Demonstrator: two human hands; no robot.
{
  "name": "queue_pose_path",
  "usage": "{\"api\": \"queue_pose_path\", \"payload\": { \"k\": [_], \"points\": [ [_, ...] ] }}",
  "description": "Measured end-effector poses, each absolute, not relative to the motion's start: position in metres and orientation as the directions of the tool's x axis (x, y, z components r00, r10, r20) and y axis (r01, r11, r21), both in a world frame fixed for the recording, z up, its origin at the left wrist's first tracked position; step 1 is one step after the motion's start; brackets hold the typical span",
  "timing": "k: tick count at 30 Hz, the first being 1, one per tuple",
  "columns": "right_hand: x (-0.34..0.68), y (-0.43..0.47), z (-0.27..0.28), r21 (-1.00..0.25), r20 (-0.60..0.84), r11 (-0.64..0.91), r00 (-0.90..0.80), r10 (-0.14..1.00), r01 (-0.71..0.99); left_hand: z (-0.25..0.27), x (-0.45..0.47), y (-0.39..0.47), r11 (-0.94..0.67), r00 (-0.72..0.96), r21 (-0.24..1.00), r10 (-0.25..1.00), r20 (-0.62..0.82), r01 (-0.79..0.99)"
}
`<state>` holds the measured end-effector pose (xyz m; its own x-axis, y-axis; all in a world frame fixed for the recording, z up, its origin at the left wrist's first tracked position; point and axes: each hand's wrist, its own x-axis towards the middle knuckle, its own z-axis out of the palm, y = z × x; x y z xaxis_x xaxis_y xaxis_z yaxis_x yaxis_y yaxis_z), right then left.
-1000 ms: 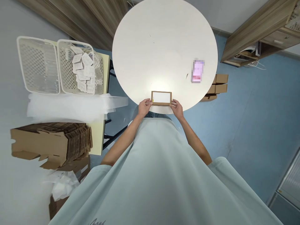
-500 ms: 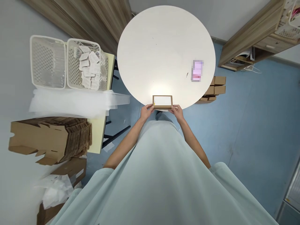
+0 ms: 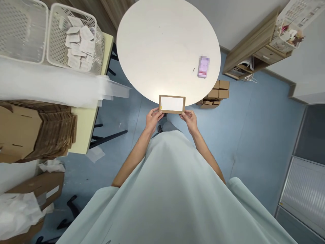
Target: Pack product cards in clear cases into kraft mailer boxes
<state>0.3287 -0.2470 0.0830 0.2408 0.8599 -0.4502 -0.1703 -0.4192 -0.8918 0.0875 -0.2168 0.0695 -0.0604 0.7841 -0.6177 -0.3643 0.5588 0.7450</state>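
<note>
A shallow brown cardboard box (image 3: 172,104) with a white panel on its upper face is held level between my two hands. It overlaps the near edge of the round white table (image 3: 167,44). My left hand (image 3: 153,118) pinches the box's near left corner, thumb on top. At the near right corner my right hand (image 3: 189,119) grips it the same way. A small yellow mark shows at the left of the white panel. The undersides of my fingers are hidden below the box. On the table's right side lies a blurred purple item (image 3: 203,67).
At left, a pale yellow table (image 3: 82,132) bears a basket (image 3: 52,37) of white packets, translucent sheets (image 3: 76,84) and flattened cardboard (image 3: 56,125). Small brown boxes (image 3: 219,89) are stacked right of the round table. A wooden cabinet (image 3: 250,45) stands farther right.
The box has come off the table's near edge toward my body, still in both hands, and looks larger. My view has shifted, so the side table sits farther left.
</note>
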Motion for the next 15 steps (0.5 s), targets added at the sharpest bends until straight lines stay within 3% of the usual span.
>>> {"api": "queue_pose_path", "payload": {
  "k": [6,15],
  "points": [
    [0.361,-0.291,0.099,-0.885,-0.464,-0.421,0.313,0.828,-0.198,0.080,0.116,-0.240,0.564,0.043,0.746,0.807,-0.589,-0.355],
    [0.417,-0.318,0.106,-0.880,-0.470,-0.384,0.395,0.790,-0.280,0.092,0.177,-0.236,0.612,0.134,0.764,0.791,-0.597,-0.205]
  ]
}}
